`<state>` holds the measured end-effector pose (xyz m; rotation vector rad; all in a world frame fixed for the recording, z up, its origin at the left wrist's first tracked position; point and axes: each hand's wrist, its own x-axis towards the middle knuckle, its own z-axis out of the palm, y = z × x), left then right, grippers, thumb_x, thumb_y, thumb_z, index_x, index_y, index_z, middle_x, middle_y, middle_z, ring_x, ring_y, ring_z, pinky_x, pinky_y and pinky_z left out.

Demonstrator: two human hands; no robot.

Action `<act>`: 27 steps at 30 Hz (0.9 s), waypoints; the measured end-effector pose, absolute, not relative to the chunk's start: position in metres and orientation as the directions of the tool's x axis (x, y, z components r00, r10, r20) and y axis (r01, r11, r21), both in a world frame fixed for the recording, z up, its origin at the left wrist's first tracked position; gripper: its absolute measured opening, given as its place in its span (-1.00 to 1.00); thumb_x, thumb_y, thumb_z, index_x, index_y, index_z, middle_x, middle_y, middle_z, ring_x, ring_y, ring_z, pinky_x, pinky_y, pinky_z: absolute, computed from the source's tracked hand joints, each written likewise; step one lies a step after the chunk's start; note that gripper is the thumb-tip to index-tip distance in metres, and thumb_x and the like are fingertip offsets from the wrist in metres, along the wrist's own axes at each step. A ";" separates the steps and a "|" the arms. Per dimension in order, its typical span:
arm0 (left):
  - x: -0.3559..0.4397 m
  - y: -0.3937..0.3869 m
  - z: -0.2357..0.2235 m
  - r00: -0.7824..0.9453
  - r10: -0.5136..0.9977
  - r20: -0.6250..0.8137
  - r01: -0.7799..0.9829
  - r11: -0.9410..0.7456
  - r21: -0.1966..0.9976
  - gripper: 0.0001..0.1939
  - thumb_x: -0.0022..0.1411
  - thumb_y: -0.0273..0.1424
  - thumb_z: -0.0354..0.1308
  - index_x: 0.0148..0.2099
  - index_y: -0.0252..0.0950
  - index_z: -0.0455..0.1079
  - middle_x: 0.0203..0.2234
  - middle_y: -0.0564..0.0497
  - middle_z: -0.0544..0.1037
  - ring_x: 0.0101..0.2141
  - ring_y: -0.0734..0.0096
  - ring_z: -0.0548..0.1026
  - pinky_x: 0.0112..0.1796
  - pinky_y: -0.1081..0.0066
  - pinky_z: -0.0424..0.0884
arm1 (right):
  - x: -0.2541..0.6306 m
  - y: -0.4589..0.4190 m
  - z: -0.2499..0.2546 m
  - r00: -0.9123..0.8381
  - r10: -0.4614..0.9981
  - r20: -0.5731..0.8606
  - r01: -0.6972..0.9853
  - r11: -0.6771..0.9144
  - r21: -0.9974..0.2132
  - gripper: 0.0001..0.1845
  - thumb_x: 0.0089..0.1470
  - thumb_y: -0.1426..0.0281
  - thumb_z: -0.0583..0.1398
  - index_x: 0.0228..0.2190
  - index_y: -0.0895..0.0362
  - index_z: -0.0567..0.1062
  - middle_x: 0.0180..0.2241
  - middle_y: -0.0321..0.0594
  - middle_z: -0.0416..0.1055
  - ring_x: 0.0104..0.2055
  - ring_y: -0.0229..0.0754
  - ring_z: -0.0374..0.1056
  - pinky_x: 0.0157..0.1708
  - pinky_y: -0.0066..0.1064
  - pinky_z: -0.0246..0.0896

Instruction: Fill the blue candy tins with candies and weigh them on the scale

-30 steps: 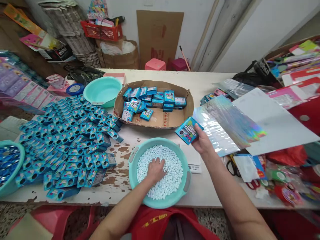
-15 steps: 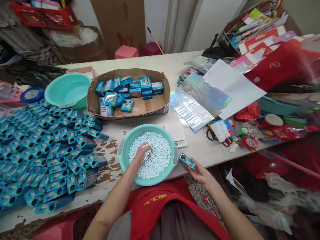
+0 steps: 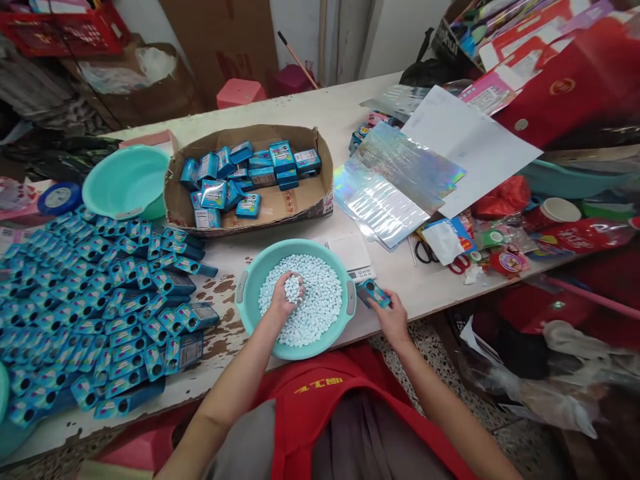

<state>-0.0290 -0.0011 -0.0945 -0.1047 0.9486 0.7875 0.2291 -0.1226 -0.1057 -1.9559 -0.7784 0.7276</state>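
Note:
My left hand [image 3: 286, 293] cups a heap of small white candy pellets above the mint-green basin [image 3: 246, 267]. More of the loose pellets [image 3: 320, 300] fill the bottom of that basin. To the right of the rim, my right hand [image 3: 393, 317] grips a small blue box [image 3: 373, 293] by its near end. A white kitchen scale [image 3: 350, 253] lies behind the box and basin, partly hidden by the basin's rim.
Many blue boxes with round holes [image 3: 120, 307] stand packed on the left. A cardboard tray [image 3: 280, 210] of blue boxes sits behind the basin, beside another green basin [image 3: 127, 177]. Shiny film sheets [image 3: 390, 207], scissors [image 3: 425, 252] and clutter lie to the right.
My left hand has turned palm up and come up with a handful of pellets. My right hand has raised and tilted the blue box near the rim. The view has shifted slightly.

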 end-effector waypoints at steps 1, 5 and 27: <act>-0.029 0.000 -0.092 0.340 0.563 -0.754 -0.643 0.724 0.251 -0.88 0.11 -0.36 0.09 -0.38 -0.30 0.26 -0.66 0.06 0.38 -0.70 0.51 0.35 -0.72 0.57 0.24 | 0.230 -0.119 -0.099 0.662 0.729 -0.175 0.219 -0.411 -0.885 -0.37 -0.29 0.04 0.33 -0.23 0.19 0.40 -0.31 -0.14 0.41 -0.25 -0.06 0.35 -0.15 -0.09 0.26; -0.029 0.003 -0.059 0.323 0.626 -0.709 -0.640 0.697 0.324 -0.87 0.05 -0.36 0.14 -0.40 -0.29 0.25 -0.65 0.07 0.39 -0.69 0.53 0.35 -0.73 0.59 0.19 | 0.223 -0.109 -0.053 0.680 0.731 0.058 0.366 -0.270 -0.891 -0.45 -0.16 0.09 0.31 -0.17 0.15 0.43 -0.27 -0.17 0.40 -0.26 -0.11 0.34 -0.18 -0.20 0.26; 0.003 -0.008 0.004 -0.068 0.910 -0.409 -0.543 0.310 0.781 -0.70 -0.07 -0.27 0.29 -0.36 -0.30 0.29 -0.57 0.08 0.46 -0.57 0.45 0.47 -0.48 0.46 0.36 | 0.131 -0.074 -0.028 0.047 0.992 0.121 0.555 0.076 -0.829 -0.63 -0.01 0.12 0.26 -0.20 0.05 0.48 -0.26 -0.14 0.45 -0.17 -0.02 0.35 -0.15 -0.18 0.24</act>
